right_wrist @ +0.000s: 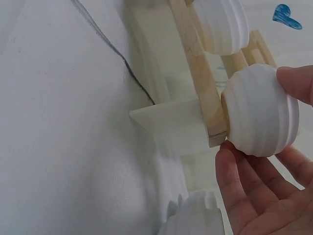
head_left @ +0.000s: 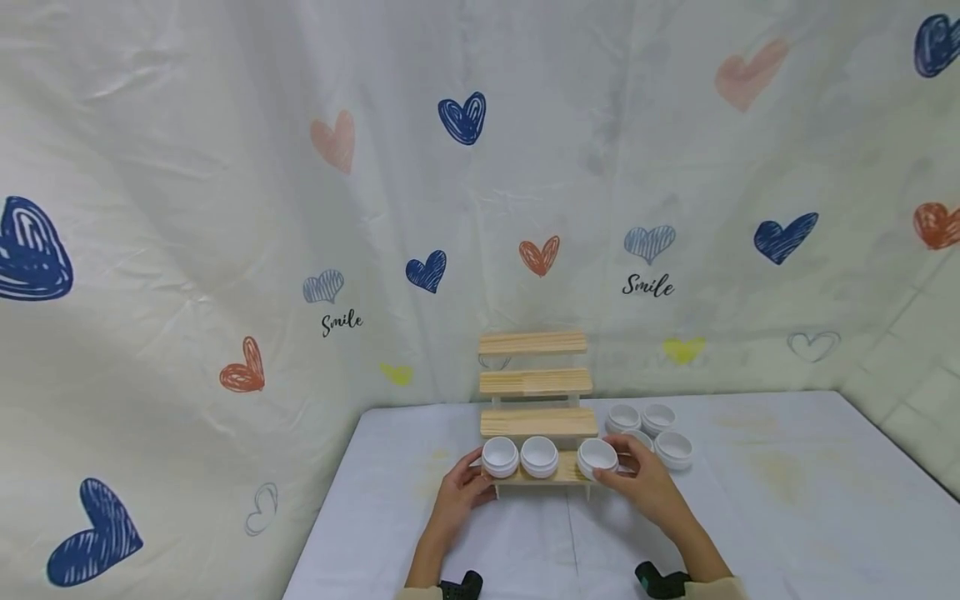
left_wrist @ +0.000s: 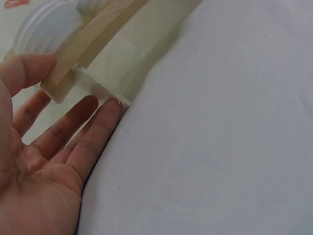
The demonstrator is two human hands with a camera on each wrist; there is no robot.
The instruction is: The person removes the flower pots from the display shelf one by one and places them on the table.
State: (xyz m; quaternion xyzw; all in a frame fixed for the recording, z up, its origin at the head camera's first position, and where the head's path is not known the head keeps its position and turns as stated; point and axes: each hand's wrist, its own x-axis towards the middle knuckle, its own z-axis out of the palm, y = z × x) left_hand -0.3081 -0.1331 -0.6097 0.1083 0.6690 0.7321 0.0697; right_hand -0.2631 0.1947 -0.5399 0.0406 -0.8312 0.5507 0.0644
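Note:
A tiered wooden display stand (head_left: pixel 538 422) rises in steps on white supports. Three small white ribbed bowls sit along its lowest board: a left bowl (head_left: pixel 500 457), a middle bowl (head_left: pixel 539 457) and, past a gap, a right bowl (head_left: pixel 597 458). My left hand (head_left: pixel 459 493) holds the left end of that board (left_wrist: pixel 66 78), its thumb on the edge and other fingers spread beside the support. My right hand (head_left: pixel 641 477) grips the right bowl (right_wrist: pixel 261 110) between thumb and fingers, at the board's right end. The bowl stands upright, against or just above the wood.
Several more white bowls (head_left: pixel 674 449) cluster on the table right of the stand, one partly hidden by my right hand. A white cloth (head_left: pixel 750 517) covers the table. Behind the stand hangs a pale curtain (head_left: pixel 555 167) printed with hearts.

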